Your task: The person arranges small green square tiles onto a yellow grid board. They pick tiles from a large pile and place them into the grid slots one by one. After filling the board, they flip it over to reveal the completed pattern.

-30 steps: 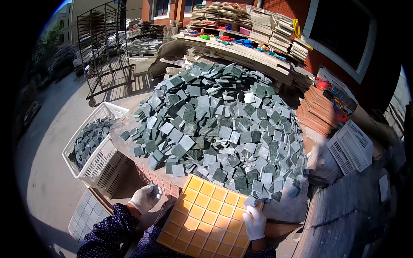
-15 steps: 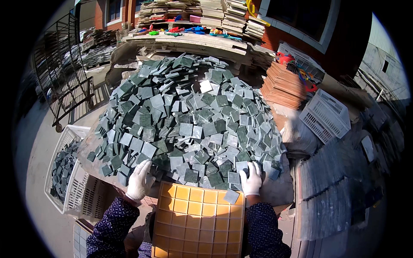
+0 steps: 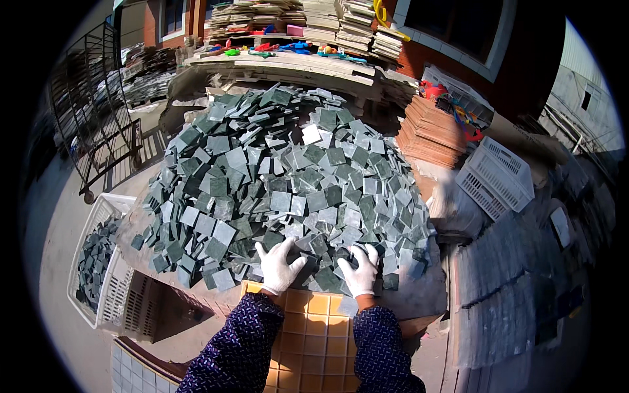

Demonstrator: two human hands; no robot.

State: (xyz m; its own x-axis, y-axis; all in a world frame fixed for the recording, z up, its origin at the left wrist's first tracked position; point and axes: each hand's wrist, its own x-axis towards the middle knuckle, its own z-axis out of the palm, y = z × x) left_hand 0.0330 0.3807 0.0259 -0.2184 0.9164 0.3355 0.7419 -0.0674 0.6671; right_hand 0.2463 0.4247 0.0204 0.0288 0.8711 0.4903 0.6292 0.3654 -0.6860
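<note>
Both of my hands wear white gloves and reach into the near edge of a big heap of square green-grey stone tiles. My left hand rests on the tiles with its fingers spread and its thumb apart. Just to its right, my right hand touches the heap, fingers curved and parted from the thumb; a dark tile shows between them, but no firm grip is visible. Below the hands lies an orange-yellow grid tray, partly covered by my forearms. One grey tile sits at its upper right, beside my right wrist.
On the left stands a white plastic crate of small tiles, with a wheeled metal rack behind it. A sheet of grey squares lies lower left. To the right are stacked reddish boards, a white crate and wrapped stacks.
My left hand has moved right and forward from the tray's left corner onto the tiles. My right hand has shifted slightly left and forward. Tiles at the heap's near edge have moved.
</note>
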